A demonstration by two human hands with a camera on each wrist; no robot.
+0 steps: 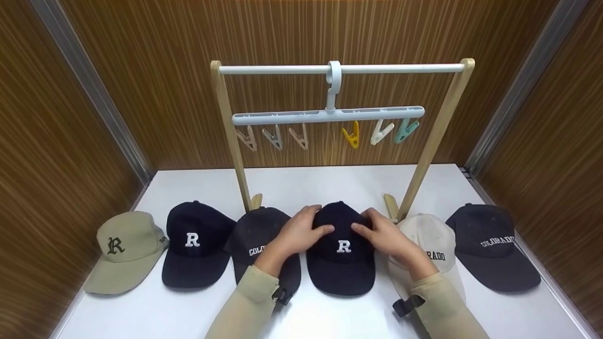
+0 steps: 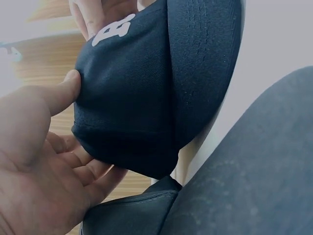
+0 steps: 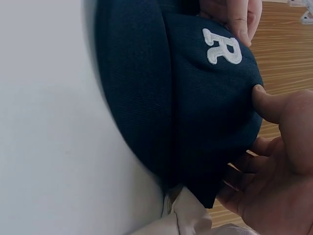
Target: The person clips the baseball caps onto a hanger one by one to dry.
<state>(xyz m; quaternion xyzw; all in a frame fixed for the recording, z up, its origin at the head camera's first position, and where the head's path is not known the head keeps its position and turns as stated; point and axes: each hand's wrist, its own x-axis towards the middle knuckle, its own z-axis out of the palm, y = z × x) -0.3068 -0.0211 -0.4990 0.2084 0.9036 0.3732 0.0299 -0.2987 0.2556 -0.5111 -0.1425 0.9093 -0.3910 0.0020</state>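
A navy baseball cap (image 1: 341, 270) with a white letter R sits on the white table, its brim toward me. My left hand (image 1: 304, 230) grips the crown's left side, thumb on the front and fingers behind, as the left wrist view also shows around the navy crown (image 2: 127, 93). On the opposite side my right hand (image 1: 382, 233) holds the crown the same way; in the right wrist view its thumb presses the cloth (image 3: 210, 98) near the top. A charcoal cap (image 1: 264, 226) lies beside my left hand, and a cream cap (image 1: 426, 230) is partly covered by my right forearm.
Farther left lie another navy R cap (image 1: 193, 254) and a khaki cap (image 1: 127, 254); a dark cap (image 1: 490, 249) lies at the far right. Behind stands a wooden rack (image 1: 435, 136) with a metal bar. From it hangs a pale blue hanger (image 1: 301, 117) with several clips (image 1: 354, 136).
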